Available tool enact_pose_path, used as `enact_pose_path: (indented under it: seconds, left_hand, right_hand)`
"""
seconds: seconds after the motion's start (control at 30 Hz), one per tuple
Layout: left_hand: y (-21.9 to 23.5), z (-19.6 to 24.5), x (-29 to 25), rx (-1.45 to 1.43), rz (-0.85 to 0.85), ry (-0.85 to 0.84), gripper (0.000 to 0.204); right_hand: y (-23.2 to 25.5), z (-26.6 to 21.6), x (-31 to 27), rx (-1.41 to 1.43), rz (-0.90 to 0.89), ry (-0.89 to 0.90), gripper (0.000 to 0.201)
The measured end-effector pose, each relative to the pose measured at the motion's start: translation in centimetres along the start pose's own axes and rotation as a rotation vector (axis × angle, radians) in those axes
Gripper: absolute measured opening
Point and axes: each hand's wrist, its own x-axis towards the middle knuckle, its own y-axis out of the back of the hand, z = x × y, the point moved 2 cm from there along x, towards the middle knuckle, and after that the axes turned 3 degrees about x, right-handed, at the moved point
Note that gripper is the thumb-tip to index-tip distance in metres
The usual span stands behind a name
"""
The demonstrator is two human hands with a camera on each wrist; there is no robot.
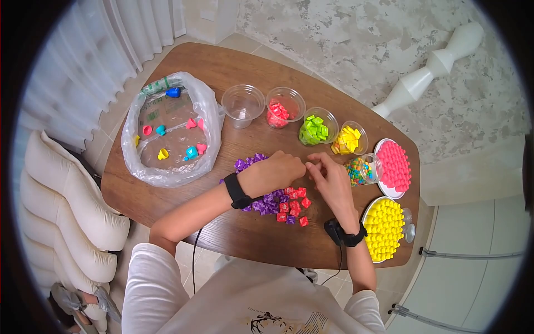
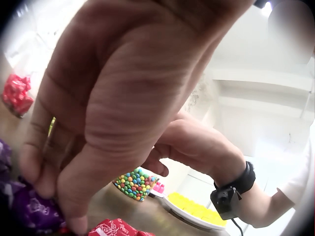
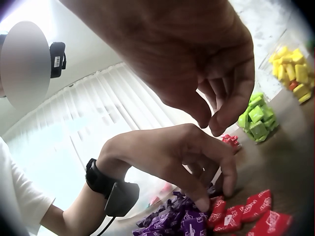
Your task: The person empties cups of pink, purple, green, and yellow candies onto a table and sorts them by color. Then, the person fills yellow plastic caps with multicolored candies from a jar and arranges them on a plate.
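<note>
My left hand [image 1: 272, 171] reaches down over a pile of purple wrapped candies [image 1: 269, 204]. Its thumb and fingertips are right at a red wrapped candy [image 3: 217, 210] on the pile's edge in the right wrist view; I cannot tell if they pinch it. Several more red candies [image 1: 295, 209] lie loose beside the purple ones. To the right, my right hand [image 1: 332, 179] hovers above the table, fingers loosely bent. Thumb and index tips come close together, with nothing visible between them in the right wrist view.
Clear cups line the back: one bare [image 1: 243, 106], others with red [image 1: 278, 113], green [image 1: 314, 131] and yellow candies [image 1: 346, 140]. A cup of colourful round candies [image 1: 359, 170] stands near plates of pink [image 1: 394, 166] and yellow pieces [image 1: 384, 229]. A plastic-lined basin [image 1: 208, 161] holds small toys.
</note>
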Motion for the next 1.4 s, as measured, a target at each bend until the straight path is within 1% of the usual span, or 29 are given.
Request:
enact_pose_path:
  seconds: [0.03,0.07,0.13,0.27,0.33,0.37,0.43,0.47,0.53,0.57,0.6,0.67,0.7,0.77,0.8,0.87,0.9,0.93,0.97,1.0,1.07,1.1,1.13,1.2,1.23,1.3,1.33,1.4]
  left_hand:
    - [0.0,0.2,-0.1,0.098,-0.021,-0.018,0.017]
    - [0.0,0.4,-0.1,0.099,-0.022,-0.021,0.017]
    - [-0.2,0.5,-0.1,0.057,-0.050,0.020,0.013]
    - [-0.6,0.3,0.2,0.036,-0.078,0.027,0.013]
    - [-0.8,-0.2,0.4,-0.064,-0.095,0.043,0.015]
    - [0.2,-0.3,1.2,-0.062,-0.093,0.043,0.015]
    - [1.3,-1.1,2.8,-0.165,-0.503,0.260,0.020]
    - [1.9,-1.7,3.1,-0.163,-0.501,0.261,0.020]
    - [3.1,-2.9,3.4,-0.347,-0.327,0.297,0.022]
    - [3.6,-3.2,3.5,-0.374,-0.234,0.315,0.024]
    - [3.9,-3.4,3.8,-0.373,-0.234,0.312,0.024]
    - [5.8,-3.1,4.5,-0.605,-0.239,0.428,0.026]
    - [5.9,-3.3,4.5,-0.603,-0.238,0.430,0.026]
    - [6.3,-3.8,4.2,-0.602,-0.129,0.466,0.031]
    - [6.3,-4.1,3.9,-0.600,-0.127,0.468,0.031]
    - [6.8,-4.9,3.2,-0.348,0.028,0.540,0.024]
    - [6.9,-5.1,3.0,-0.346,0.027,0.534,0.024]
    - [6.9,-5.2,2.9,-0.288,-0.085,0.537,0.021]
    - [6.7,-5.1,2.9,-0.229,-0.198,0.540,0.018]
    - [6.4,-4.8,3.0,-0.230,-0.199,0.535,0.018]
    - [5.0,-3.4,2.9,-0.219,-0.300,0.417,0.014]
    - [3.8,-2.8,2.3,-0.238,-0.256,0.326,0.019]
    - [2.8,-2.3,2.0,-0.241,-0.253,0.338,0.019]
    - [1.0,-0.7,1.8,-0.313,-0.299,0.191,0.015]
    - [0.5,-0.3,1.3,-0.318,-0.300,0.196,0.015]
    - [0.0,0.6,1.0,-0.324,-0.167,0.016,0.012]
    - [-0.5,0.7,1.2,-0.329,-0.168,0.009,0.012]
    - [-1.5,0.5,1.5,-0.225,-0.180,0.070,0.013]
  right_hand:
    - [0.0,0.0,-0.2,0.000,-0.005,-0.009,0.024]
    - [0.0,0.1,-0.3,-0.001,-0.009,-0.017,0.023]
    - [-0.2,0.5,-0.5,0.006,-0.005,-0.006,0.023]
    - [-0.7,1.3,-0.5,0.035,-0.017,0.009,0.022]
    - [-0.8,1.6,-0.6,0.068,-0.028,-0.003,0.023]
    - [-0.9,1.6,-0.6,0.099,-0.041,-0.014,0.023]
    - [-0.8,1.5,-0.7,0.113,-0.062,-0.028,0.023]
    - [-0.7,1.4,-0.7,0.127,-0.081,-0.045,0.023]
    - [-0.6,0.8,-0.4,0.134,-0.094,-0.015,0.023]
    - [-0.6,0.4,-0.3,0.141,-0.109,0.013,0.024]
    - [-0.6,-0.1,0.0,0.142,-0.106,0.013,0.024]
    - [-0.7,-1.0,0.8,0.202,-0.136,-0.027,0.023]
    - [-0.6,-1.1,1.3,0.203,-0.137,-0.024,0.023]
    - [-0.2,-1.8,2.5,0.088,-0.086,0.143,0.023]
    - [0.2,-2.2,3.2,0.088,-0.087,0.146,0.023]
    - [1.6,-3.7,5.1,0.006,-0.022,0.103,0.026]
    - [1.7,-3.4,6.4,-0.053,0.037,0.135,0.032]
    - [2.1,-3.9,7.5,-0.054,0.044,0.133,0.032]
    - [2.3,-4.8,8.3,0.005,0.025,0.119,0.032]
    - [2.4,-5.2,8.6,0.063,0.004,0.105,0.033]
    - [1.9,-5.0,8.5,0.064,0.038,0.121,0.033]
    - [1.5,-4.9,8.5,0.067,0.067,0.139,0.033]
    - [1.3,-5.0,8.0,0.067,0.055,0.144,0.033]
    - [1.5,-4.4,6.2,-0.015,0.073,0.052,0.033]
    - [1.3,-3.5,5.5,-0.008,0.067,0.030,0.031]
    - [1.2,-2.0,3.9,-0.014,0.047,0.002,0.029]
    - [1.2,-1.4,3.1,-0.020,0.030,-0.021,0.027]
    - [0.8,-0.4,1.6,-0.015,0.027,-0.022,0.025]
